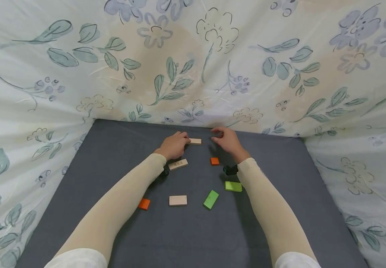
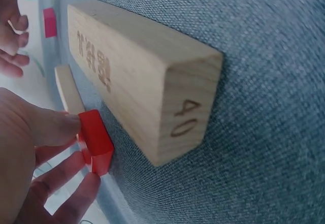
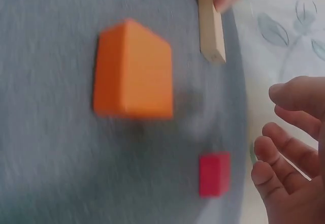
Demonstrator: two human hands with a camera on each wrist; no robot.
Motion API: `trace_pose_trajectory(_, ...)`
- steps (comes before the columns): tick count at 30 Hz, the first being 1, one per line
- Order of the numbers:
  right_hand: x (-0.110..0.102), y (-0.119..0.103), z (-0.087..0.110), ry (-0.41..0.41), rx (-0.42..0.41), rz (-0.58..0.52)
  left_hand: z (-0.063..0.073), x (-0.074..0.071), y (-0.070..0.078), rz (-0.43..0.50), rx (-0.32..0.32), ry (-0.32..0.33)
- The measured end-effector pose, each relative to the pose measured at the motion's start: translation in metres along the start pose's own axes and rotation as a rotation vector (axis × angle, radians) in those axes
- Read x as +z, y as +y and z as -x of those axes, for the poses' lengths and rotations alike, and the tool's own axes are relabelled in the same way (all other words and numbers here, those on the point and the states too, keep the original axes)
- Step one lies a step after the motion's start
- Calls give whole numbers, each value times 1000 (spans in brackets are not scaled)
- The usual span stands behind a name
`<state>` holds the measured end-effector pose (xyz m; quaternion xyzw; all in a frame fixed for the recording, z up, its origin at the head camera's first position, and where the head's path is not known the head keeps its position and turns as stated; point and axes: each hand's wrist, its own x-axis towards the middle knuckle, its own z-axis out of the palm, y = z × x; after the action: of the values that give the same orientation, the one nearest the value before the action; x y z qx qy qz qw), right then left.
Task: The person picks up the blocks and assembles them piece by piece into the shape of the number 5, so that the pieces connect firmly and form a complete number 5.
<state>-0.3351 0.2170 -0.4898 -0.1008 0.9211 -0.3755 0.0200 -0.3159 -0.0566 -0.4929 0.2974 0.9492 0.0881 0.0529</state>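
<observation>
My left hand [image 1: 174, 145] pinches a red block [image 2: 96, 141] between thumb and fingers, low at the cloth. This block meets the end of a pale wooden block [image 1: 195, 141]. In the head view the hand hides the red block. A longer wooden block [image 2: 132, 71] with burnt-in characters and the number 40 lies beside that hand. My right hand [image 1: 227, 139] hovers over the cloth with loosely bent fingers, holding nothing. A pinkish-red block [image 3: 213, 174] lies close to it, and an orange block [image 3: 133, 74] sits under the wrist.
Nearer on the dark grey cloth [image 1: 186, 238] lie a plain wooden block [image 1: 177, 200], a tilted green block [image 1: 211, 200], another green block [image 1: 233, 186] by the right forearm and an orange block [image 1: 144, 204] beside the left. A floral fabric wall [image 1: 193, 100] rises behind.
</observation>
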Motion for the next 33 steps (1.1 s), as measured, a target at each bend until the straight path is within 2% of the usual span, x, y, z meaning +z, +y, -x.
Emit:
trace_pose_trajectory(7, -22, 10, 5, -4, 53, 8, -1, -1, 1, 16, -16, -15)
trace_pose_trajectory(13, -29, 22, 4, -30, 58, 44, -4, -1, -1, 22, -32, -22)
trace_pose_trajectory(23, -25, 39, 5, -81, 45, 127, -6, 2, -3, 27, -28, -25)
trace_pose_trajectory(33, -16, 35, 7, -113, 68, 149, -8, 3, -3, 25, -40, -21)
